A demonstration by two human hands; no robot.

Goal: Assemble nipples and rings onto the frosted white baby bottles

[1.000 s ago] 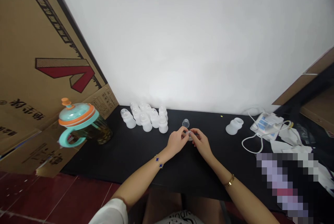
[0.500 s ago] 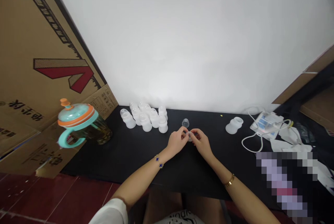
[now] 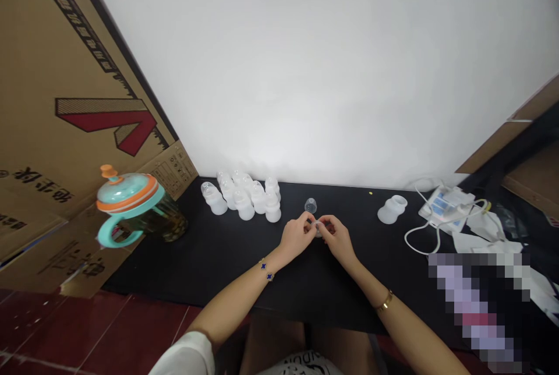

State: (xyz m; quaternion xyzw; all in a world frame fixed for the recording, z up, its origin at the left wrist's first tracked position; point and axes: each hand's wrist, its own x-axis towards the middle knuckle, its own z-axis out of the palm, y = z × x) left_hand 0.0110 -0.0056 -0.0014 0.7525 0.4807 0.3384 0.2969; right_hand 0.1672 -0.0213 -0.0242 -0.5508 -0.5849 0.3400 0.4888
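Between my fingertips is a small translucent bottle collar (image 3: 318, 234), partly hidden by the fingers. My left hand (image 3: 298, 237) pinches its left side, and my right hand (image 3: 339, 240) grips it from the right. Both hands are closed and close together over the black table (image 3: 305, 293). Just beyond them a clear dome-shaped cap (image 3: 310, 206) rests on the tabletop. Off to the right lies a white baby bottle body (image 3: 392, 211), its open neck facing up and to the right. Several white baby bottles with clear caps (image 3: 244, 206) stand in a group to the left.
A turquoise-and-orange lidded pitcher (image 3: 142, 206) with dark contents stands at the left, before a large cardboard box (image 3: 87, 119). At the right are a white cable (image 3: 421, 241), a packet (image 3: 445, 207) and crumpled white paper (image 3: 484, 226). A white wall (image 3: 323, 72) rises behind the table.
Almost nothing differs. Both hands stay on the collar in the same spot, with only slight finger movement.
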